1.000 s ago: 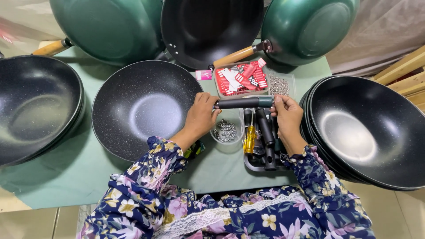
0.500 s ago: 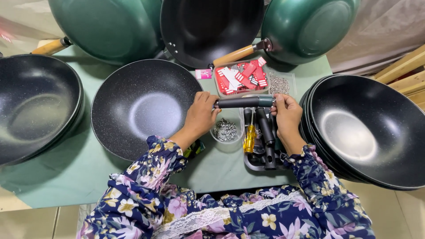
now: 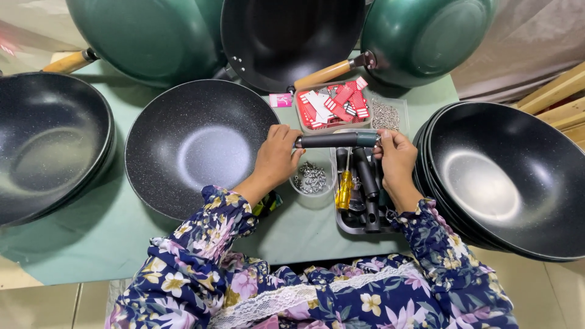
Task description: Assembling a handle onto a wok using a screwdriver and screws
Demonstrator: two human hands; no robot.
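Green cloth covers the worktop [image 3: 91, 244], seen from the head camera looking straight down, with wooden slats at the far right edge. Between the two hands lies a black pan handle [image 3: 335, 140], held level across the middle of the worktop, just beyond a small clear cup of screws [image 3: 312, 178]. The left hand [image 3: 277, 157] has its fingers curled closed around the handle's left end, right beside the rim of a speckled black pan [image 3: 195, 149]. The right hand [image 3: 396, 159] is closed on the handle's right, greenish end, above a dark tray [image 3: 365, 226] holding more black handles and a yellow screwdriver [image 3: 345, 186]. Just beyond the handle sits a tray of red-and-white tags [image 3: 332, 106]. A stack of black pans [image 3: 506, 183] stands at the right, another black pan [image 3: 52, 146] at the left, and green woks [image 3: 146, 36] lean along the far side.
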